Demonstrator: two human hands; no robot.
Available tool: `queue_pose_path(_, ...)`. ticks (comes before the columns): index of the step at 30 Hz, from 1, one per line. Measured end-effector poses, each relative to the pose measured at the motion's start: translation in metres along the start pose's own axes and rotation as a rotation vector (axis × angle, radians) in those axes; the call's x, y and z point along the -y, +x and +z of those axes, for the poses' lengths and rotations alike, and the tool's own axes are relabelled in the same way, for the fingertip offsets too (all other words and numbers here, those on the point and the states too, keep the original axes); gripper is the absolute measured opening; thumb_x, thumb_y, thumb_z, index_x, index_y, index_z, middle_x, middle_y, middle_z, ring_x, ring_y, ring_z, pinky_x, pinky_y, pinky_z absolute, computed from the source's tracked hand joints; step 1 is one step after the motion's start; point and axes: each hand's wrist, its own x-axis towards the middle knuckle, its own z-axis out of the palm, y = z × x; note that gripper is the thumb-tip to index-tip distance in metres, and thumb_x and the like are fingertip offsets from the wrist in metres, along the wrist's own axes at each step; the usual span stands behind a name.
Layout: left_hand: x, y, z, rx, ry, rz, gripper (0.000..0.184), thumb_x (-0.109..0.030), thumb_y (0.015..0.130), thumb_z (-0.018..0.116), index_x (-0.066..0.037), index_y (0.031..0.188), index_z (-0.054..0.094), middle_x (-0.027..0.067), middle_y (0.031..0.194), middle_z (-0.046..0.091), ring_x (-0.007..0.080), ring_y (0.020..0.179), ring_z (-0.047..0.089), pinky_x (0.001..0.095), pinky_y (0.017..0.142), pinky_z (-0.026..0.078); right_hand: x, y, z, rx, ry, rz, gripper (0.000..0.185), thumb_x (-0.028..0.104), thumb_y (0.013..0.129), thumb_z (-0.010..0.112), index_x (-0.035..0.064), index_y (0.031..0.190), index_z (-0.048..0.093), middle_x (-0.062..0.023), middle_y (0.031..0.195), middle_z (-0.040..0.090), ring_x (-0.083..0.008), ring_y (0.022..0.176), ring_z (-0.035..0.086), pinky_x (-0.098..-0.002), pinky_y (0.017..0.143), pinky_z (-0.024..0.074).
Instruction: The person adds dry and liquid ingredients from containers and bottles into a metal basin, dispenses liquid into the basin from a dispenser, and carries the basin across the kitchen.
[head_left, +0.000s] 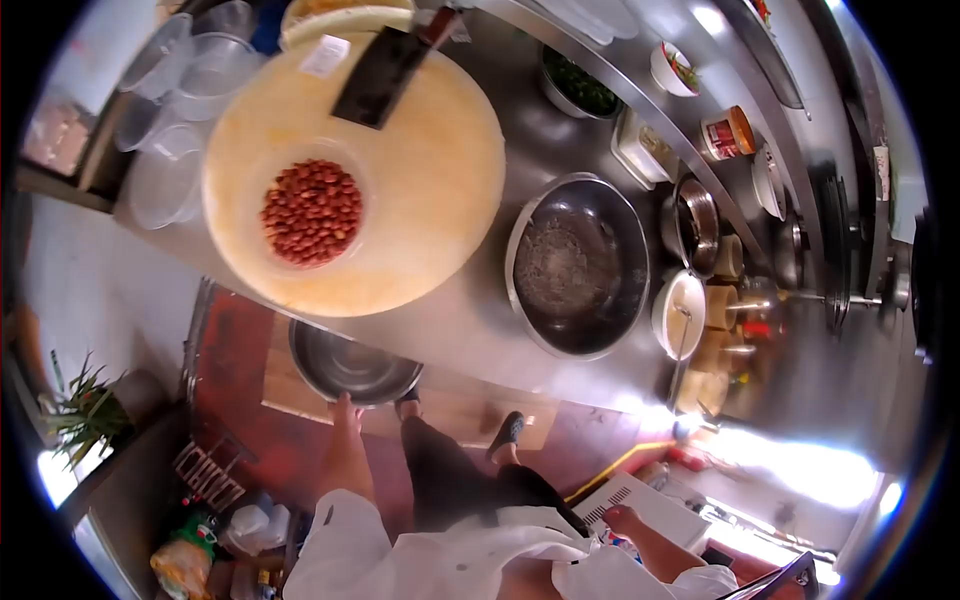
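My left hand (345, 410) grips the near rim of a metal bowl (358, 365), which is below the counter edge; the part of it that shows looks bare inside. Low on the right, my right hand (622, 520) is curled beside my body, in front of a white slotted panel (655, 510). A small patch of blue, red and white shows just under its fingers; whether it is held is unclear. On the counter, a clear tub of reddish peanuts (312, 213) stands on a round chopping board (430, 200), with a cleaver (382, 82) lying at its far edge.
A large metal basin (580, 265) sits right of the board, near a white container with a ladle (680, 315). Clear plastic tubs (165, 175) are stacked at the left. Greens fill a bowl (580, 85) under the shelf edge. A potted plant (85, 415) stands lower left.
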Motion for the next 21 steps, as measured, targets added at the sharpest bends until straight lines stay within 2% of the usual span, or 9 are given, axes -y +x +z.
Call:
queue_pose_path(1,-0.001,0.000,0.038,-0.005,-0.032,0.021,0.034,-0.014,0.090,0.067,-0.011,0.121,0.054,0.0073,0.106,0.060,0.0239,0.082,0.061,0.0386,0.057,0.050,0.053,-0.020,-0.025,0.022,0.323,0.189,0.023,0.032,0.094,0.060,0.0131,0.090,0.073,-0.0102,0.090,0.073,-0.0314,0.095,0.069,-0.0421,0.087,0.0545)
queue_pose_path(4,-0.007,0.021,0.132,0.212,-0.041,-0.024,0.032,-0.025,0.097,0.062,-0.012,0.125,0.055,0.0070,0.111,0.062,0.0237,0.094,0.060,0.0419,0.071,0.052,0.164,-0.021,-0.078,0.047,0.506,0.300,0.023,0.026,0.095,0.063,0.0084,0.106,0.071,-0.0101,0.092,0.072,-0.0214,0.095,0.069,-0.0361,0.084,0.0537)
queue_pose_path(7,-0.020,0.036,0.195,0.574,-0.067,-0.075,0.030,-0.028,0.098,0.060,-0.011,0.122,0.059,0.0075,0.111,0.063,0.0237,0.102,0.059,0.0428,0.076,0.052,0.212,-0.005,-0.088,-0.025,0.673,-0.023,0.033,0.022,0.097,0.068,0.0074,0.127,0.064,-0.0114,0.111,0.071,-0.0178,0.094,0.068,-0.0311,0.088,0.0553)
queue_pose_path(11,-0.035,0.004,0.222,0.741,0.799,0.372,0.028,-0.029,0.099,0.059,-0.010,0.120,0.063,0.0081,0.111,0.065,0.0242,0.105,0.060,0.0434,0.079,0.053,0.286,-0.028,-0.146,-0.140,0.497,-0.399,0.034,0.020,0.098,0.066,0.0058,0.129,0.062,-0.0121,0.114,0.071,-0.0192,0.100,0.068,-0.0318,0.090,0.0553)
queue_pose_path(13,-0.034,-0.043,0.207,0.871,1.223,0.631,0.028,-0.029,0.099,0.059,-0.010,0.118,0.064,0.0084,0.111,0.065,0.0245,0.106,0.060,0.0436,0.080,0.053,0.288,-0.038,-0.165,-0.110,0.543,-0.361,0.033,0.019,0.099,0.064,0.0059,0.129,0.062,-0.0118,0.112,0.072,-0.0187,0.100,0.070,-0.0323,0.090,0.0557)
queue_pose_path(15,-0.031,-0.131,0.178,0.980,1.352,0.519,0.024,-0.026,0.096,0.064,-0.008,0.110,0.070,0.0092,0.107,0.069,0.0229,0.101,0.064,0.0406,0.081,0.055,0.262,-0.034,-0.155,-0.113,0.617,-0.243,0.032,0.017,0.099,0.064,0.0059,0.129,0.062,-0.0112,0.111,0.073,-0.0185,0.100,0.070,-0.0323,0.089,0.0560)
queue_pose_path(16,-0.025,-0.128,0.162,1.119,1.432,-0.141,0.026,-0.022,0.093,0.068,-0.008,0.115,0.070,0.0104,0.114,0.070,0.0192,0.100,0.066,0.0369,0.083,0.056,0.252,-0.035,-0.157,-0.133,0.745,-0.201,0.025,0.010,0.095,0.065,0.0091,0.119,0.069,-0.0105,0.110,0.073,-0.0202,0.097,0.072,-0.0340,0.087,0.0569)
queue_pose_path(17,-0.041,-0.183,0.158,1.394,1.528,-0.215,0.031,-0.019,0.093,0.070,-0.008,0.122,0.065,0.0113,0.122,0.067,0.0172,0.106,0.066,0.0353,0.085,0.056,0.232,-0.033,-0.148,-0.132,0.826,-0.090,0.024,0.011,0.094,0.065,0.0092,0.117,0.070,-0.0094,0.111,0.072,-0.0205,0.100,0.071,-0.0339,0.089,0.0563)
queue_pose_path(21,-0.098,-0.379,0.159,1.506,1.075,-0.311,0.050,-0.028,0.098,0.066,-0.008,0.139,0.048,0.0123,0.133,0.061,0.0248,0.115,0.065,0.0398,0.091,0.056,0.094,0.015,-0.033,-0.179,0.635,-0.011,0.021,0.017,0.092,0.063,0.0107,0.110,0.072,-0.0049,0.116,0.070,-0.0225,0.110,0.065,-0.0337,0.095,0.0525)
